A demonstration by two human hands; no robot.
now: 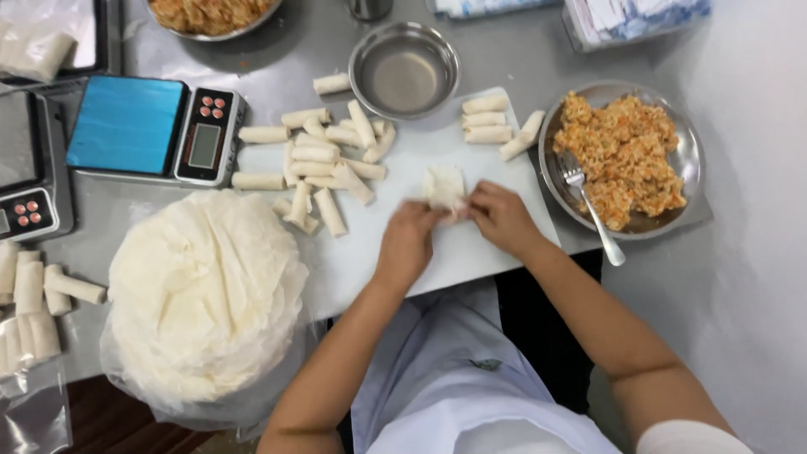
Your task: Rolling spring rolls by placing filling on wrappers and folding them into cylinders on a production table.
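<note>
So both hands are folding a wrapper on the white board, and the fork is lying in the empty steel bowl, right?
Not quite. The head view shows the fork resting in the plate of orange filling; the steel bowl holds nothing. Both hands, left hand and right hand, do fold the wrapper on the white board.

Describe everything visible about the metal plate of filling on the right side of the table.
The metal plate is round, shallow and shiny, like steel. It sits flat on the grey table at the right edge of the white board, and seems to overlap that edge. An orange and pale shredded filling covers most of it. A metal fork lies in it, tines in the filling, handle sticking out over the near rim. Neither hand touches it; the right hand is nearest.
</note>
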